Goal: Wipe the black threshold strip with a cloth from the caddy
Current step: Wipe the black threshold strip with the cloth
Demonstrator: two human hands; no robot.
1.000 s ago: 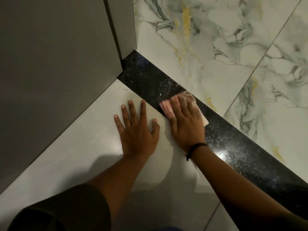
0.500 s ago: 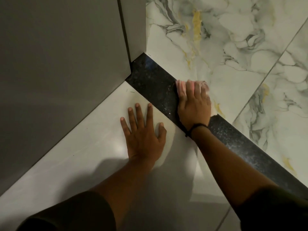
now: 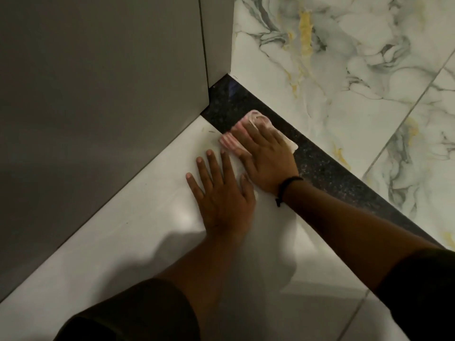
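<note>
The black speckled threshold strip (image 3: 327,173) runs diagonally from the door frame at the upper middle down to the right edge, between white floor tile and marbled tile. My right hand (image 3: 266,158), with a black band on its wrist, presses flat on a pink and white cloth (image 3: 230,141) that lies across the strip's near edge close to the door frame. The cloth sticks out past my fingertips and on the right side of my hand. My left hand (image 3: 221,195) rests flat on the white tile beside it, fingers spread, holding nothing.
A grey door or panel (image 3: 98,107) and the door frame (image 3: 219,40) stand at the left, meeting the strip's far end. Marbled tile (image 3: 344,70) with grey and gold veins lies beyond the strip. White floor tile (image 3: 123,237) lies under my arms. No caddy is in view.
My right hand has slid the cloth along the strip toward the door frame, then drawn it back onto the strip's near edge beside my left hand. My left hand has stayed planted.
</note>
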